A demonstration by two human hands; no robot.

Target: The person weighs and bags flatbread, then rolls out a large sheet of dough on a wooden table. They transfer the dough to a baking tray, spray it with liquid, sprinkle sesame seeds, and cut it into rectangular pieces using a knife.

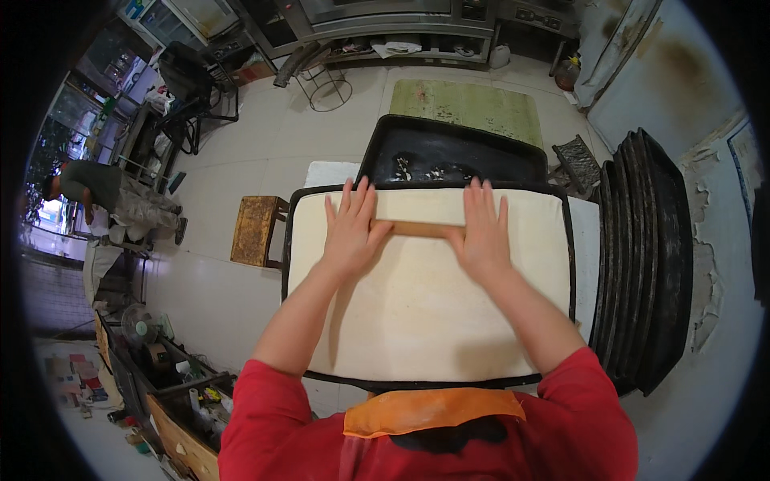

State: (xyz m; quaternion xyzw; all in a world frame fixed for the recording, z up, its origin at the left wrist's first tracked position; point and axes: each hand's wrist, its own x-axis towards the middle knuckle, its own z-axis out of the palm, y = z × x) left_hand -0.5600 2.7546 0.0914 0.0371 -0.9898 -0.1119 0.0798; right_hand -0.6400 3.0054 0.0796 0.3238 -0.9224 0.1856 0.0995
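Note:
A large sheet of pale dough (421, 312) fills a black baking tray (572, 264) in front of me. Across its far half lies a wooden rolling pin (418, 229). My left hand (354, 231) rests flat over the pin's left end, fingers stretched out and pointing away from me. Over the right end lies my right hand (483, 237), likewise flat with its fingers extended. Neither palm is curled around the pin; its ends are hidden beneath the hands.
A second black tray (463, 147) sits just beyond the dough. Several black trays (656, 258) stand stacked on edge at the right. A wooden stool (255, 231) is on the left, and another person (114, 192) bends over farther left. Ovens (397, 24) line the back.

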